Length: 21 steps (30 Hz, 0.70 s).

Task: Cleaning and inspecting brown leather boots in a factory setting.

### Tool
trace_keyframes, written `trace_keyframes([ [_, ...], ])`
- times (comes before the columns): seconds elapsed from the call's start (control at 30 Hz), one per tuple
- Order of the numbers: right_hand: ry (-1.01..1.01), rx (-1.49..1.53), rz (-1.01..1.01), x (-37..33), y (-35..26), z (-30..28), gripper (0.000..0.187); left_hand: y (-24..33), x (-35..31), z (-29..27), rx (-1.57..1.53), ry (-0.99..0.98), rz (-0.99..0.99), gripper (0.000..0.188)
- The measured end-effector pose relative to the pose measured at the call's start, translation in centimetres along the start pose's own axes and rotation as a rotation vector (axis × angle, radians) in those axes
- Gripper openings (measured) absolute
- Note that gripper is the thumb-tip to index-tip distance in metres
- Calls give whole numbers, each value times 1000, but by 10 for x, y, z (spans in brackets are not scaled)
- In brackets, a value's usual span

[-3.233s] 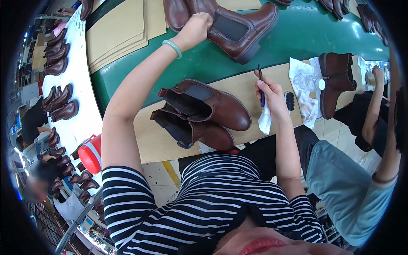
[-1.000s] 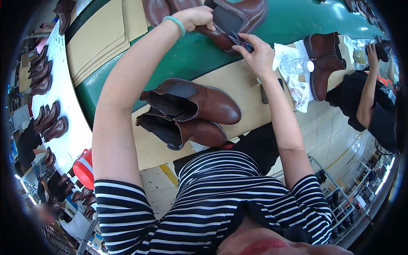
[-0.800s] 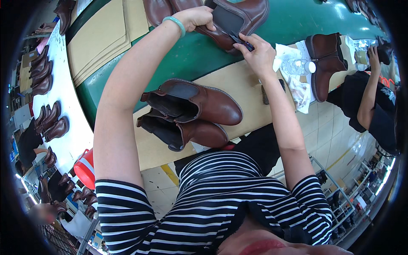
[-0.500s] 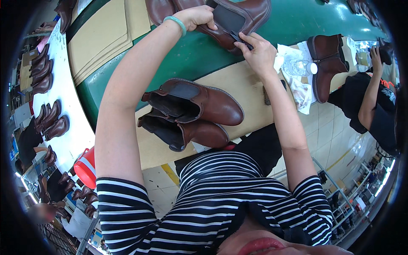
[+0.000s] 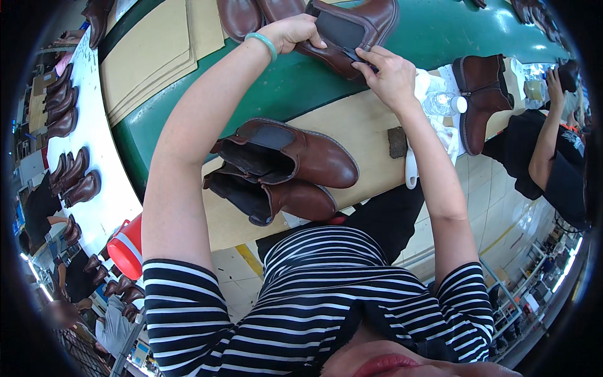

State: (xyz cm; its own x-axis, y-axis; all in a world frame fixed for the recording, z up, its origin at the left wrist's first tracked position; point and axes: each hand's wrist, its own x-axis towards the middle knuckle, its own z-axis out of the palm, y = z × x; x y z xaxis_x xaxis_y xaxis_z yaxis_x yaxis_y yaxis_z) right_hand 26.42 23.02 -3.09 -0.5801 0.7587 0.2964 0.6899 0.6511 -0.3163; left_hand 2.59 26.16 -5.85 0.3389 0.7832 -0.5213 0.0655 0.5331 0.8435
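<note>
On the far side of the green table, a brown ankle boot (image 5: 374, 25) with a dark elastic side panel (image 5: 339, 29) lies on its side. My left hand (image 5: 294, 32) pinches the boot's edge next to that panel, a pale green bangle on the wrist. In my right hand (image 5: 391, 76) is a small black pointed tool (image 5: 350, 54), thumb and finger closed on it, its tip at the panel's lower edge. The exact kind of tool cannot be made out. Nearer to me, a brown boot (image 5: 323, 157) and its mate (image 5: 308, 200) stand side by side on cardboard.
To the right are a clear bottle (image 5: 443, 103), white cloth (image 5: 449, 135), a dark block (image 5: 397, 142) and an upright brown boot (image 5: 478, 103). Brown card sheets (image 5: 151, 56) lie at the left. A red bucket (image 5: 127, 251) stands lower left. Another person's arm (image 5: 548, 138) reaches in at right.
My right hand has shifted slightly right and down, and the tool now lies flatter against the panel's edge. My left hand still grips the boot. The dark block shows more fully.
</note>
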Motion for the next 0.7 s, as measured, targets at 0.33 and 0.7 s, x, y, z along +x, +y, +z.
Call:
trace_keyframes([
  [0.33,-42,8,-9,6,3,-7,21,0,-2,4,11,31,30,45],
  [0.7,-127,62,48,8,3,-14,20,4,-5,7,-31,-15,20,45],
])
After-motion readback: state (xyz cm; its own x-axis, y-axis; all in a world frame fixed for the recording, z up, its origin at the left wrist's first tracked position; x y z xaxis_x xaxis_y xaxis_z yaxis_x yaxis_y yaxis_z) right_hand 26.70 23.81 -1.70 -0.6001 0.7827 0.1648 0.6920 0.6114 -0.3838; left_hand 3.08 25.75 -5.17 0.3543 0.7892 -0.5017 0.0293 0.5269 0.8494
